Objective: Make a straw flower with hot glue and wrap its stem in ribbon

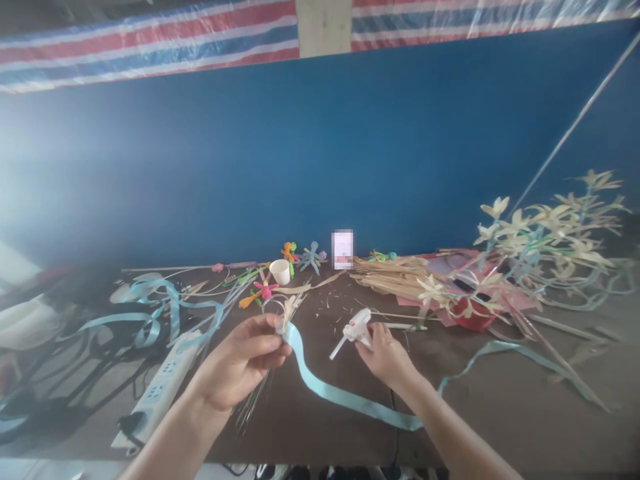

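brown table [320, 440] | left hand [237, 363] pinching light-blue ribbon [350, 398] and pale petals [289, 312] | right hand [389, 357] clasping white glue gun [357, 325]

Ribbon [340, 397] is showing light blue; glue gun [357, 325] white; desk [310, 437] dark brown; panel [300, 153] plain blue; sheeting [150, 40] red-white-blue stripes.
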### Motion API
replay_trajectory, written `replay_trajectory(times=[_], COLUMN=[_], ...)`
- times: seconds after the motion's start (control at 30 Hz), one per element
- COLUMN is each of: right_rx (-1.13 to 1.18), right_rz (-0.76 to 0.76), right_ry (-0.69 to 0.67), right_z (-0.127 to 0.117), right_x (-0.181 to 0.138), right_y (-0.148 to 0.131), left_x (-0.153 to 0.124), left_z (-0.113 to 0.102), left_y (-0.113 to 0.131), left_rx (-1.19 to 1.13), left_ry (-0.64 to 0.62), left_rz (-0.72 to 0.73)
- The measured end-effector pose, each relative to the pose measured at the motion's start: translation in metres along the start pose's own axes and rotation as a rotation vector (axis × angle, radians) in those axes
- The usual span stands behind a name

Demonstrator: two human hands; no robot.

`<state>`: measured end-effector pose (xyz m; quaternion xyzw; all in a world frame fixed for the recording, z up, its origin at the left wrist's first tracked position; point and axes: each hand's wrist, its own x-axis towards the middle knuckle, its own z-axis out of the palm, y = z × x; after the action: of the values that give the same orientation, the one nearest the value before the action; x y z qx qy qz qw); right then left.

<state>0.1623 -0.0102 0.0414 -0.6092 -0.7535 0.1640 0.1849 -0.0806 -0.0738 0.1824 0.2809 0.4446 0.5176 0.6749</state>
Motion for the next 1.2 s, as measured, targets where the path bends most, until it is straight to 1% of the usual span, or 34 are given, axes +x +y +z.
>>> replay_trajectory(times=[0.07, 0.13, 0.2, 0.27, 0.37, 0.43, 0.5, 0.57, 0.6, 0.63, 0.67, 0.7, 0.73, 0.77, 0.8, 0.87, 0.93, 1.0, 1.1, 1.2], right_rx=[-0.063, -0.108, -0.146, -0.179, -0.206, -0.206, -0.200, -0.156, -0.094, 0.019, 0.200, 0.433, 0.677, 0.902, 1.086, 1.328, 1.462, 1.535, 1.570, 1.545], right_rz=[0.005, 0.022, 0.063, 0.132, 0.226, 0.251, 0.267, 0.259, 0.236, 0.177, 0.110, 0.039, -0.022, -0.040, -0.017, 0.037, 0.062, 0.063, 0.088, 0.115], right_ry=[-0.024, -0.033, -0.015, 0.018, 0.058, 0.064, 0.045, 0.059, 0.093, 0.156, 0.191, 0.178, 0.110, 0.015, -0.042, -0.166, -0.249, -0.289, -0.309, -0.312], right_z=[0.005, 0.009, 0.012, 0.013, 0.015, 0.015, 0.010, -0.002, -0.011, -0.021, -0.032, -0.042, -0.051, -0.058, -0.063, -0.067, -0.066, -0.064, -0.063, -0.061], right_x=[-0.001, -0.005, -0.010, -0.014, -0.019, -0.020, -0.021, -0.021, -0.022, -0.024, -0.025, -0.027, -0.030, -0.032, -0.033, -0.035, -0.035, -0.035, -0.034, -0.034], right_y=[-0.008, -0.014, -0.013, -0.006, 0.011, 0.021, 0.026, 0.024, 0.020, 0.014, 0.006, -0.004, -0.014, -0.023, -0.032, -0.046, -0.053, -0.055, -0.054, -0.053], left_x=[-0.009, -0.018, -0.024, -0.026, -0.018, -0.005, 0.008, 0.021, 0.026, 0.030, 0.033, 0.036, 0.038, 0.039, 0.040, 0.040, 0.040, 0.041, 0.043, 0.045], left_z=[0.005, 0.011, 0.016, 0.021, 0.028, 0.035, 0.041, 0.047, 0.049, 0.050, 0.052, 0.053, 0.053, 0.054, 0.055, 0.056, 0.056, 0.054, 0.050, 0.046], left_y=[0.000, 0.002, 0.006, 0.007, 0.000, -0.010, -0.020, -0.030, -0.034, -0.038, -0.041, -0.044, -0.047, -0.049, -0.051, -0.054, -0.056, -0.057, -0.058, -0.060], left_rx=[-0.012, -0.029, -0.047, -0.062, -0.062, -0.043, -0.040, -0.031, -0.022, -0.010, 0.001, 0.012, 0.022, 0.031, 0.041, 0.070, 0.115, 0.168, 0.249, 0.326], left_ry=[-0.037, -0.105, -0.192, -0.254, -0.294, -0.314, -0.296, -0.262, -0.250, -0.244, -0.245, -0.253, -0.263, -0.270, -0.272, -0.264, -0.260, -0.260, -0.237, -0.233], left_rz=[-0.032, -0.058, -0.068, -0.063, -0.078, -0.136, -0.171, -0.198, -0.206, -0.213, -0.215, -0.217, -0.217, -0.211, -0.200, -0.161, -0.124, -0.102, -0.080, -0.057])
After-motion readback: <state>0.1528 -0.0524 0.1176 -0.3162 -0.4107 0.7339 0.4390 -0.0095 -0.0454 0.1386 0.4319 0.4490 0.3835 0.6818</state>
